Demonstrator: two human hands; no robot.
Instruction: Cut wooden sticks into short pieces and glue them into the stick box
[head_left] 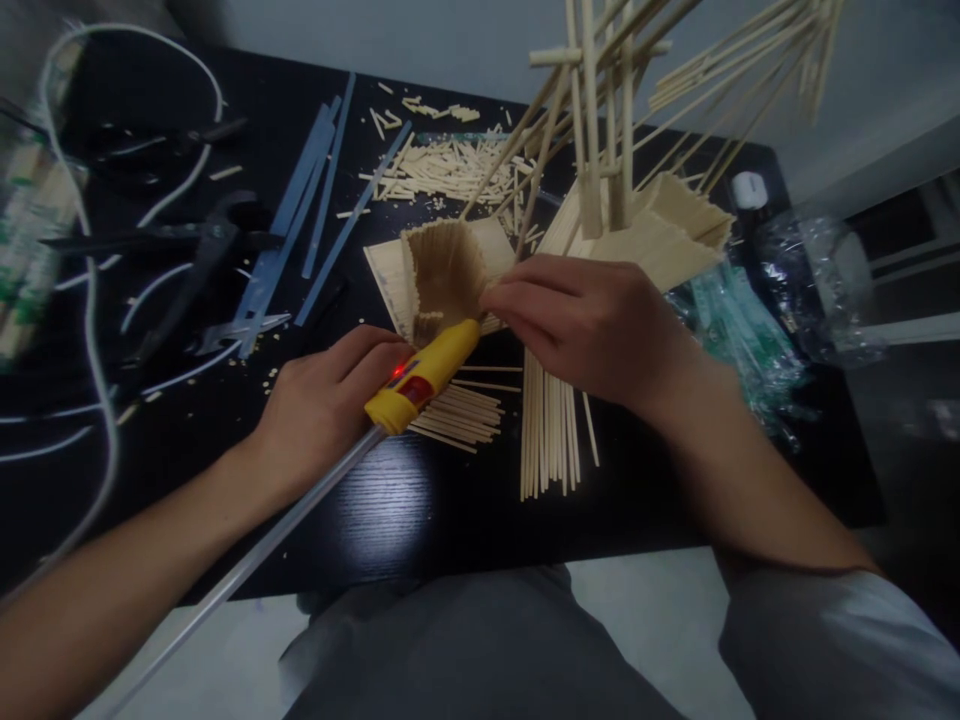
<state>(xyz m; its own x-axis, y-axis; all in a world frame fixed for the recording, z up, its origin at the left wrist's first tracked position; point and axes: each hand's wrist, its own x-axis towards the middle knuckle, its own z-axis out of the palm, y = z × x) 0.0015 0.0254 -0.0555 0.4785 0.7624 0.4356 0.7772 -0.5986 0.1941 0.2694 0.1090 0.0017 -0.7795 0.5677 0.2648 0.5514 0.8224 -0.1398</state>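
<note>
My left hand is closed around a yellow hot glue gun with a red light lit on its side. A long clear glue stick sticks out of the gun's back end. The gun's tip points at the lower right edge of a curved box-like piece made of thin wooden sticks. Right beside that tip, my right hand is closed in a pinch at the piece's edge; what lies between its fingertips is hidden. Under the gun and near my right hand lie loose bundles of wooden sticks.
A tall stick framework and another stick-built piece stand behind my right hand. Short cut stick bits are heaped at the back. Pliers-like cutters, blue strips and a white cable lie left; plastic wrappers lie right.
</note>
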